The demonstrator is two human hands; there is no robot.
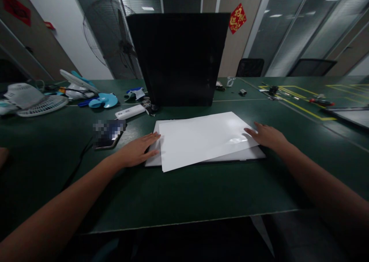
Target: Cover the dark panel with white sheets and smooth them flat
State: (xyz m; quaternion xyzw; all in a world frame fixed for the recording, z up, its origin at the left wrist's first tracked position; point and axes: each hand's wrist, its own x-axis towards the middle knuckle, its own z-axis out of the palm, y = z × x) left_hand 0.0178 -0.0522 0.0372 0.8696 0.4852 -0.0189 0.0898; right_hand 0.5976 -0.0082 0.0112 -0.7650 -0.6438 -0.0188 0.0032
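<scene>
A glossy white sheet (198, 141) lies askew on a flat white panel with a dark edge (248, 153) on the green table. The sheet's lower left corner overhangs the panel's front edge. My left hand (141, 150) rests on the panel's left end, fingers stretched out and fingertips at the sheet's left edge. At the other side, my right hand (268, 136) has its fingers extended and apart, with fingertips touching the sheet's right edge. Neither hand is closed around anything.
A large black panel (181, 58) stands upright behind the sheet. On the left are a phone (108, 135), a white oblong device (130, 111), a blue fan blade (103, 100) and white fan parts (43, 105). A red-handled tool (322, 102) lies right. Part of another hand (3, 157) shows far left.
</scene>
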